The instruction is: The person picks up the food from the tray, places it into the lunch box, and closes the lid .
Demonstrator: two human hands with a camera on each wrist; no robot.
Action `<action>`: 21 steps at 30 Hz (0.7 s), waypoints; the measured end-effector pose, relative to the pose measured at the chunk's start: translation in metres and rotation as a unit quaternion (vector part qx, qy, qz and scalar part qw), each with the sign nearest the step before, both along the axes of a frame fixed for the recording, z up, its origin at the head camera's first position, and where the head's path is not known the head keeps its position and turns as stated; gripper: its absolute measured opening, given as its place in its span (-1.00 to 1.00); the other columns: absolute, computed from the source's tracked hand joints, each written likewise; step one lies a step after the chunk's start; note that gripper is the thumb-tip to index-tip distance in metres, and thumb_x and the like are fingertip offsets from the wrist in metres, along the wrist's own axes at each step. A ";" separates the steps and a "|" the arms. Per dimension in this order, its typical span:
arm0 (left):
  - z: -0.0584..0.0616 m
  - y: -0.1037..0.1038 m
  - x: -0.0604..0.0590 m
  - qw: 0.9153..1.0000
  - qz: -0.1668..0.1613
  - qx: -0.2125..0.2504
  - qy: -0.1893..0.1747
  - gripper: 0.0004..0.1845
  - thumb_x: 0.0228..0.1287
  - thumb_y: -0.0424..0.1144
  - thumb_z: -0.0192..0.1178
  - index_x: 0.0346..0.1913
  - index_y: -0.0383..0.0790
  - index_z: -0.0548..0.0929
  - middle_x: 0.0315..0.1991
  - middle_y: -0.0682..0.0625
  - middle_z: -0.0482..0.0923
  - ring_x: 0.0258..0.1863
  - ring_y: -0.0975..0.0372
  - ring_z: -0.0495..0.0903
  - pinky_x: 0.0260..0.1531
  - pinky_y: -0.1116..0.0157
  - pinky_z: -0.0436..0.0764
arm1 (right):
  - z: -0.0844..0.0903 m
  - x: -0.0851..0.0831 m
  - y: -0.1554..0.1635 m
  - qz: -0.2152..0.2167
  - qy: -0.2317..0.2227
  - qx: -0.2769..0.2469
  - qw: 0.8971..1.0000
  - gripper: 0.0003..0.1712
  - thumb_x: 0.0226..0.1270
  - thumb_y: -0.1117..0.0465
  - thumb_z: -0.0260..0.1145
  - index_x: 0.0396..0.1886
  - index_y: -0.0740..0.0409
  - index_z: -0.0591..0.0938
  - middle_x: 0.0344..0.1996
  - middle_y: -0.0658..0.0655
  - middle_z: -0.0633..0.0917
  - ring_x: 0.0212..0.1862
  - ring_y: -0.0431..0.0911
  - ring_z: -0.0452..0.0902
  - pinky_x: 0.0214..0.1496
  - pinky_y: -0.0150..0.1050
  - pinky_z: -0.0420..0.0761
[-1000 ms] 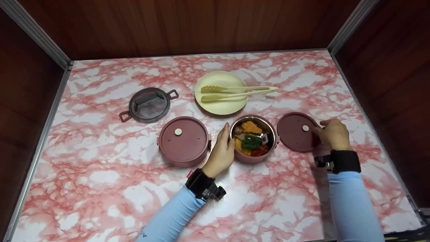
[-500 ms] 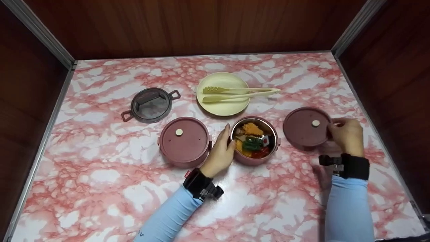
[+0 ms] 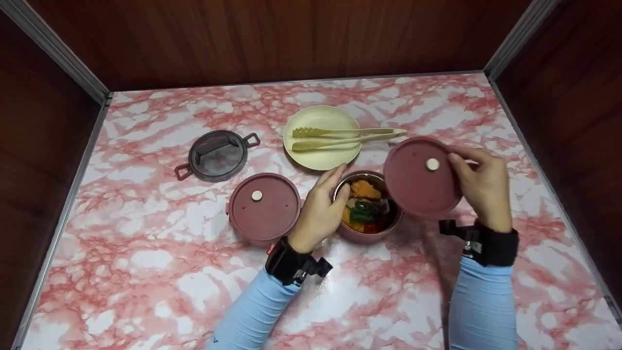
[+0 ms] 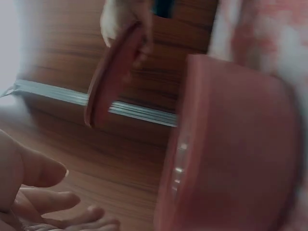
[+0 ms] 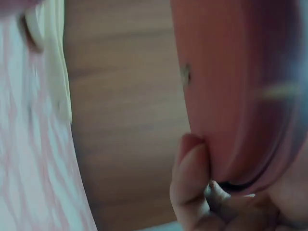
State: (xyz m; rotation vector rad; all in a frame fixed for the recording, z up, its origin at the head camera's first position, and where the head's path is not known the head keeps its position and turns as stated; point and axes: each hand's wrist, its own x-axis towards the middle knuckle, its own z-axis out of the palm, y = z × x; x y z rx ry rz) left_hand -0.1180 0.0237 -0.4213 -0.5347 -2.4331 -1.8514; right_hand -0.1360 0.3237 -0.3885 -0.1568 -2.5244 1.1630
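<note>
A pink bowl [image 3: 362,233] with mixed food inside stands open at the table's middle. My left hand [image 3: 335,184] rests against its left rim with relaxed fingers; the left wrist view shows those fingers [image 4: 48,192] loose beside the bowl's wall [image 4: 236,154]. My right hand [image 3: 459,167] grips a pink lid [image 3: 420,177] by its right edge. The lid hangs tilted in the air over the bowl's right side. In the right wrist view my thumb [image 5: 190,173] presses the lid's rim [image 5: 236,86].
A closed pink container [image 3: 264,206] stands left of my left hand. A dark lid with two handles [image 3: 216,154] lies further back left. Behind the bowl, yellow tongs [image 3: 347,136] lie across a pale yellow plate [image 3: 316,155]. Wooden walls enclose three sides.
My right hand has lifted the pink lid off the table at the right and carried it left, over the bowl's edge. My left hand has shifted slightly up along the bowl's rim.
</note>
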 end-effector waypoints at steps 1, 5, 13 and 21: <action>0.002 0.002 -0.002 1.000 -0.003 0.015 -0.001 -0.51 0.51 -0.32 0.03 0.42 -0.40 0.33 0.36 -0.23 0.37 0.36 0.06 0.35 0.33 0.31 0.30 | -0.002 -0.002 -0.006 0.017 0.007 0.008 1.000 -0.69 0.43 0.08 0.29 0.01 0.11 0.76 -0.16 0.17 0.71 -0.33 -0.37 0.60 -0.37 -0.52 0.53; 0.006 0.004 -0.008 0.998 -0.006 0.048 -0.028 -0.55 0.51 -0.27 0.07 0.36 -0.38 0.42 0.22 -0.18 0.54 0.07 0.19 0.60 0.03 0.41 0.56 | -0.008 -0.010 -0.031 0.092 0.023 0.048 0.994 -0.76 0.42 0.17 0.31 -0.05 0.14 0.78 -0.26 0.15 0.72 -0.34 -0.17 0.57 -0.35 -0.46 0.48; 0.001 -0.006 -0.012 0.999 0.039 0.002 -0.025 -0.63 0.36 -0.36 0.24 0.20 -0.36 0.61 -0.26 -0.07 0.70 -0.57 0.37 0.47 -0.61 0.42 0.48 | -0.006 -0.006 -0.057 0.181 0.005 0.032 0.983 -0.69 0.40 0.09 0.32 0.04 0.10 0.75 -0.26 0.08 0.71 -0.31 -0.12 0.60 -0.31 -0.39 0.53; 0.003 -0.009 -0.015 0.988 0.100 0.113 -0.037 -0.52 0.39 -0.47 0.14 0.35 -0.36 0.46 -0.20 -0.18 0.59 -0.76 0.37 0.29 -0.75 0.45 0.37 | 0.004 0.003 -0.039 0.242 -0.124 -0.091 0.958 -0.53 0.39 0.05 0.32 0.22 0.13 0.63 -0.25 0.19 0.77 -0.32 0.01 0.73 -0.32 -0.19 0.72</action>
